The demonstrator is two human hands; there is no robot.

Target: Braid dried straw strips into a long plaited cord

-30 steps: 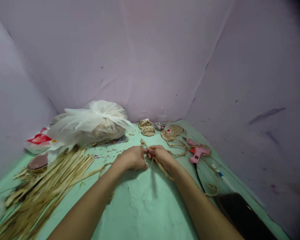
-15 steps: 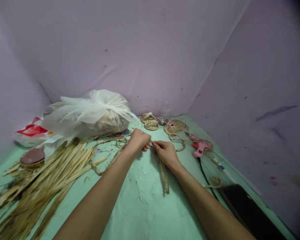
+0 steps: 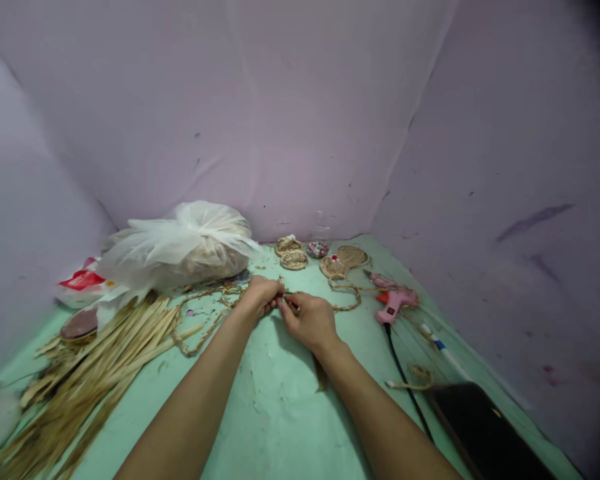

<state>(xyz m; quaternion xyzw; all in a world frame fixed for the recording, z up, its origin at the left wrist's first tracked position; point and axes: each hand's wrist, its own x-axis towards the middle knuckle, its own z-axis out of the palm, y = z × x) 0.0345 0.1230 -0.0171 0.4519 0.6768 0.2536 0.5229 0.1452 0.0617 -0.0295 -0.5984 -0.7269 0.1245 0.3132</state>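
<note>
Over the middle of the green tabletop, my left hand (image 3: 261,295) is closed in a pinch on the end of a braided fibre cord (image 3: 187,351). The cord loops back along the table to the left. My right hand (image 3: 311,321) meets it, thumb and fingers pinched on a dried fibre strip (image 3: 321,377), whose tail hangs below the right wrist. The fingertips nearly touch, and the exact spot they work on is mostly hidden.
Dried fibre strips (image 3: 115,367) lie at left beneath a white plastic bag (image 3: 180,243). Coiled woven pieces (image 3: 293,259), a bead container (image 3: 318,249) and a slipper-shaped woven piece (image 3: 333,267) stand behind. A pink glue gun (image 3: 393,305) and black phone (image 3: 485,427) lie right.
My right hand has turned and moved left, closer to my left hand, its back now facing up more. The hanging strip is more hidden behind the wrist. The camera view has shifted slightly.
</note>
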